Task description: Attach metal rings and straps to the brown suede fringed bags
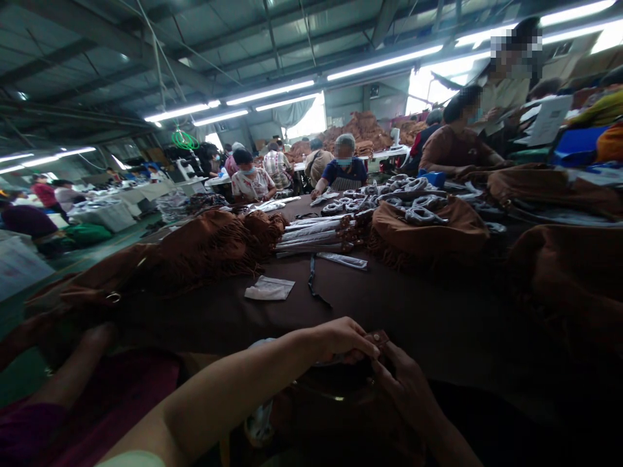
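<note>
Close to the table's near edge, my left hand [343, 338] reaches across from the left with its fingers closed. My right hand [405, 377] meets it from the right, thumb and fingers pinched together. Between them is a small brown strap end [378, 336] with a round, shiny metal stud, gripped by both hands. Below, a dark brown bag [335, 421] lies in shadow at my lap, a metallic glint along its opening. Some pale wrapping [260, 418] shows at its left side. Much of the bag is hidden by my forearm and darkness.
On the dark table [418, 311] are a white packet [269, 288], a dark strip [312, 279] and a pile of white-wrapped straps [316, 233]. Fringed brown bags [209, 250] lie left, another bag [428, 230] right. A co-worker's arm [80, 363] is close on my left; others sit opposite.
</note>
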The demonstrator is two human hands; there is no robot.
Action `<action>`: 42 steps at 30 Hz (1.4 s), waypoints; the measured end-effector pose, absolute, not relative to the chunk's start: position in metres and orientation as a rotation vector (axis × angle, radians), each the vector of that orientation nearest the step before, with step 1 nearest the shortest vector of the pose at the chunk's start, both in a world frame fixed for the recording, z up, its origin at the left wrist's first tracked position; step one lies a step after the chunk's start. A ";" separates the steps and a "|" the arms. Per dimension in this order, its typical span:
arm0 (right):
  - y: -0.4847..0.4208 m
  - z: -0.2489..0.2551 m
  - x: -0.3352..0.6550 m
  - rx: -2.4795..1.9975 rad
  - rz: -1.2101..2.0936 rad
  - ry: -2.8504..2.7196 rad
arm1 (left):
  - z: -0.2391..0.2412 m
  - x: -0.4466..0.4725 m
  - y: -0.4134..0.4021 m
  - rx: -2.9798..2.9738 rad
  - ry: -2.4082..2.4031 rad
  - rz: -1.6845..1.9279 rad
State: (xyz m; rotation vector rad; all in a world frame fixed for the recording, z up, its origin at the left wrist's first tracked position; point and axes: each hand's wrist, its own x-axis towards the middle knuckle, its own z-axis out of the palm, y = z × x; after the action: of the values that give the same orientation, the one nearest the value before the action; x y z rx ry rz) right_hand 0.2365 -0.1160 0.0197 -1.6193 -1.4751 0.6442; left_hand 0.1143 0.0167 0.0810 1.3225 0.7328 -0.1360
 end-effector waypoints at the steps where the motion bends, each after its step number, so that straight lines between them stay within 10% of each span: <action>1: -0.116 0.019 0.237 -1.649 0.602 -1.493 | 0.081 0.114 0.016 1.309 0.739 -0.140; 24: -0.117 0.019 0.236 -1.682 0.340 -1.736 | 0.071 0.112 0.019 1.322 0.759 -0.198; 32: -0.116 0.016 0.234 -1.669 0.706 -1.477 | 0.062 0.113 0.016 1.273 0.799 -0.037; 42: -0.117 0.017 0.236 -1.603 0.681 -1.610 | 0.069 0.121 0.037 1.212 0.880 -0.541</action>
State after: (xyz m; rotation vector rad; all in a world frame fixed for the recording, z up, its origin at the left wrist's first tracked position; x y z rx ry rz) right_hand 0.2365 -0.1173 0.0171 -1.6032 -1.6098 0.6815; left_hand 0.1214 0.0374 0.0691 1.2115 0.8800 -0.5414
